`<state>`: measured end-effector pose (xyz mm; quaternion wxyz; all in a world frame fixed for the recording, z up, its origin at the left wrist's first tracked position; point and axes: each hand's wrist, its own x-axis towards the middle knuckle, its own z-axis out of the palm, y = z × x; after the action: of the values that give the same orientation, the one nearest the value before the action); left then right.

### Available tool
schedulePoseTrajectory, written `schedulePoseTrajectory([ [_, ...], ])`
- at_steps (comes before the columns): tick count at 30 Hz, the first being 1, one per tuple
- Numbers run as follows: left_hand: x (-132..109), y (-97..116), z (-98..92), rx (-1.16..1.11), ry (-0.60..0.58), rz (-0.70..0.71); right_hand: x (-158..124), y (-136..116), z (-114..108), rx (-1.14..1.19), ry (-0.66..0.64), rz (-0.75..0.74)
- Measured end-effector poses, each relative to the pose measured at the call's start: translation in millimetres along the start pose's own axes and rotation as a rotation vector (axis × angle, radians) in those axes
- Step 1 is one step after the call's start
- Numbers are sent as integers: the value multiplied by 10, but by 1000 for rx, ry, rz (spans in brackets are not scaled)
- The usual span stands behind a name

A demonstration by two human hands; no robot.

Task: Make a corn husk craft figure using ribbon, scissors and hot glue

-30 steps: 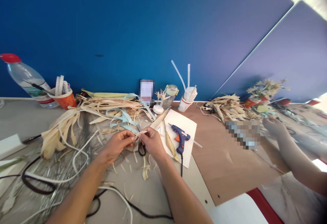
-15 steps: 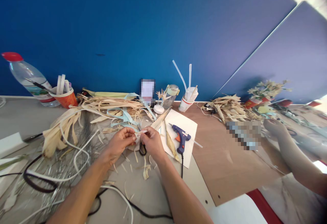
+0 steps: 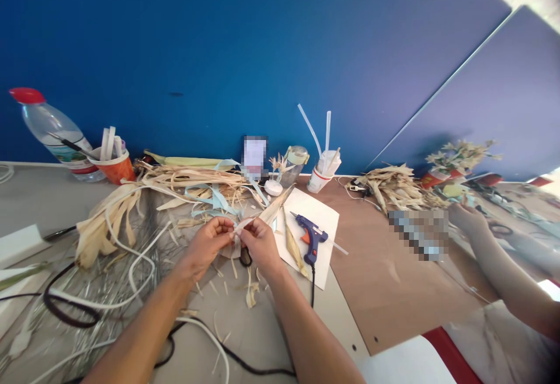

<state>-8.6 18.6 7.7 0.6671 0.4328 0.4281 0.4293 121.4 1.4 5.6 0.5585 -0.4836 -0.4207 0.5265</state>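
Note:
My left hand and my right hand meet at the middle of the table, fingertips pinched together. Between them is a thin whitish strip, pale and translucent; its exact material is hard to make out. Just below the fingers, the dark loop of a scissors handle shows, partly hidden by my right hand. Dried corn husk lies beyond my right hand. On a white sheet to the right rests a blue hot glue gun with a glue stick in its back, beside a rolled husk.
Dried husks and light blue strips heap up behind my hands. Wires and cables cover the left side. A bottle, an orange cup and a white cup line the blue partition. A co-worker's arm reaches in at right.
The pale strip now shows more plainly between my fingertips, one part hanging below them. My hands stay in nearly the same place, and the whole view has shifted slightly.

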Motion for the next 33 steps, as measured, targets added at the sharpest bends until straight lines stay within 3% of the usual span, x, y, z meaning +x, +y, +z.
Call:
schedulePoseTrajectory([
  [5,-26,9,2,-96,-94,-68,6,3,-27,-10,27,-31],
  [13,-15,11,-7,-189,-133,-97,0,-33,-39,11,0,-30],
  [23,-22,0,24,-171,-109,-77,-24,-70,-24,78,-49,-16],
  [33,3,-45,36,-5,-29,-20,-2,-20,-19,24,-52,-43],
])
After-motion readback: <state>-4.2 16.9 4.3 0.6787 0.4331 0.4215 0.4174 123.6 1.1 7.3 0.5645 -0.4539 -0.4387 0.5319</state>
